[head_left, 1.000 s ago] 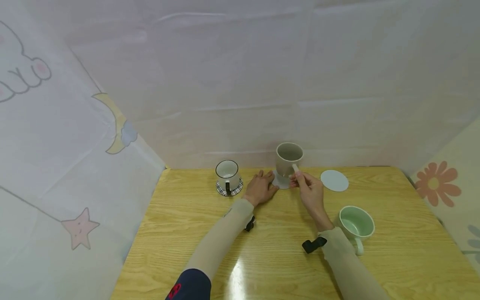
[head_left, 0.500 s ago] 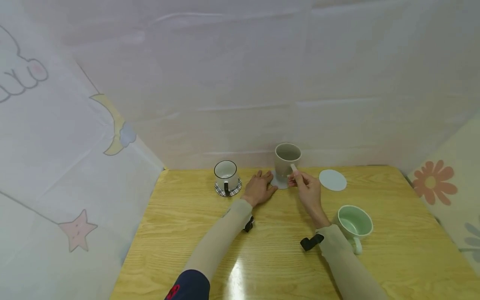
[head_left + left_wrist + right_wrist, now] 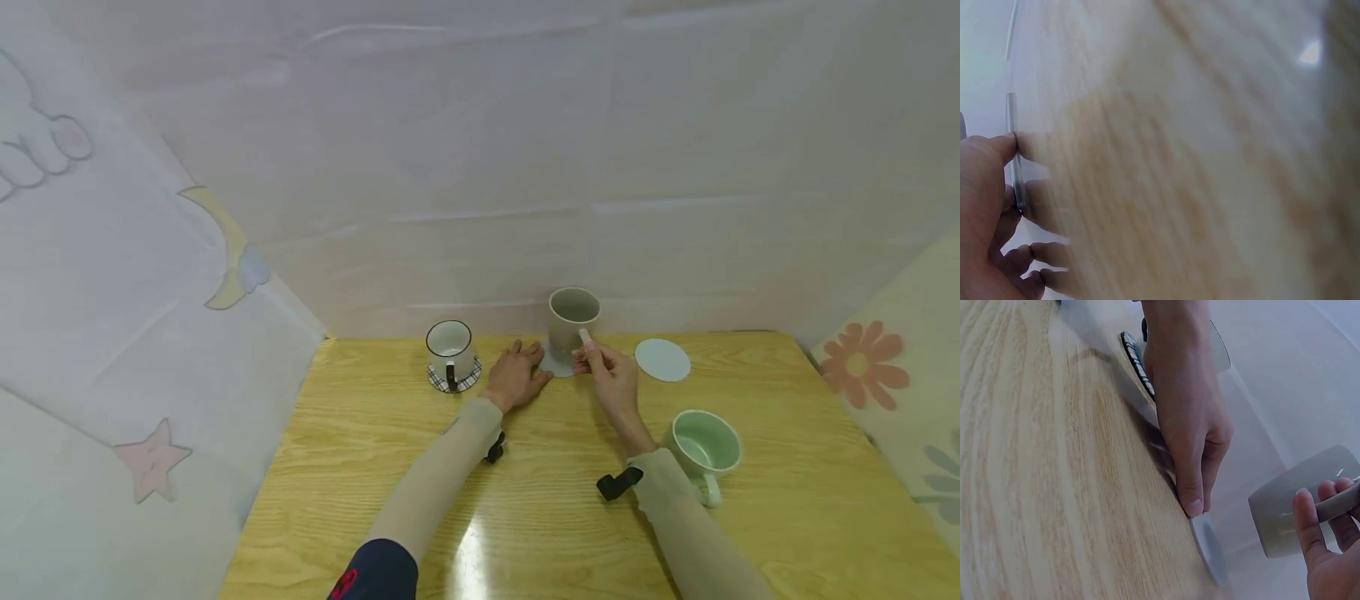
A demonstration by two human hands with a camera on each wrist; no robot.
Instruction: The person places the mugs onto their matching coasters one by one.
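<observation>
My right hand (image 3: pixel 618 387) pinches the handle of a grey-beige mug (image 3: pixel 566 332). In the right wrist view the mug (image 3: pixel 1285 509) hangs just above a round grey coaster (image 3: pixel 1211 553), with a gap between them. Beside that coaster (image 3: pixel 556 365), my left hand (image 3: pixel 514 379) rests on the table with fingers spread. Its thumb and index finger touch the coaster's edge, as the left wrist view also shows. A white mug (image 3: pixel 450 354) with black rim and handle stands on a checked coaster (image 3: pixel 471 383) farther left.
Right of my right hand lies a pale round coaster (image 3: pixel 663 360). A light green mug (image 3: pixel 705 446) stands near my right forearm on the wooden table (image 3: pixel 360 467). A pale printed curtain (image 3: pixel 450 167) hangs directly behind the table's back edge.
The whole head view shifts slightly to the left. Both hands, the mug and the coasters keep nearly the same places relative to each other.
</observation>
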